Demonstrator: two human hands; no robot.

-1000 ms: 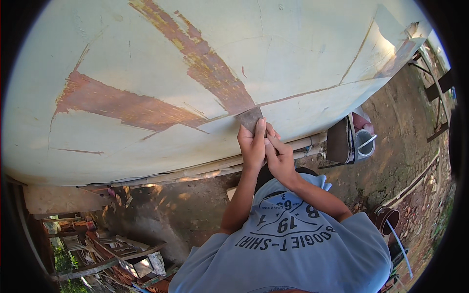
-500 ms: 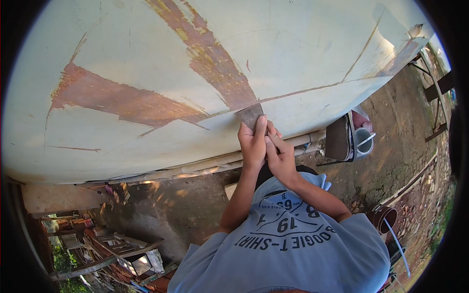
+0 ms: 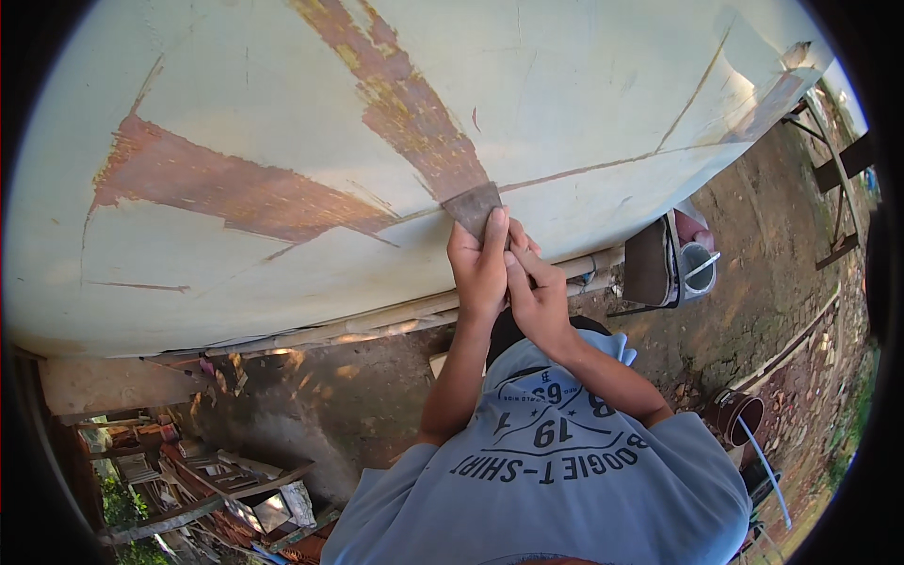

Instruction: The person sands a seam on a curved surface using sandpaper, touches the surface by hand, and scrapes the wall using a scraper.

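Both my hands are closed around one scraper [image 3: 475, 205] with a flat grey blade. Its edge rests on the pale painted wall [image 3: 584, 113], at the lower end of a slanting brown stripe [image 3: 414, 122] where paint is off. My left hand [image 3: 480, 266] grips close to the blade, thumb lying along it. Just to its right, my right hand [image 3: 540, 294] wraps the lower part; the handle is mostly hidden by fingers. A second bare brown patch [image 3: 226, 188] spreads to the left, and a thin crack line runs right from the blade.
A bucket [image 3: 699, 266] with a tool in it stands beside a dark container [image 3: 650, 264] at the wall's foot, right. Farther right are a brown pot [image 3: 734, 416] and a wooden frame [image 3: 840, 202]. Scrap wood [image 3: 235, 490] is piled at the lower left.
The scraper and both hands have moved slightly up and left along the wall, so the blade now covers the lower end of the brown stripe. My grip looks the same.
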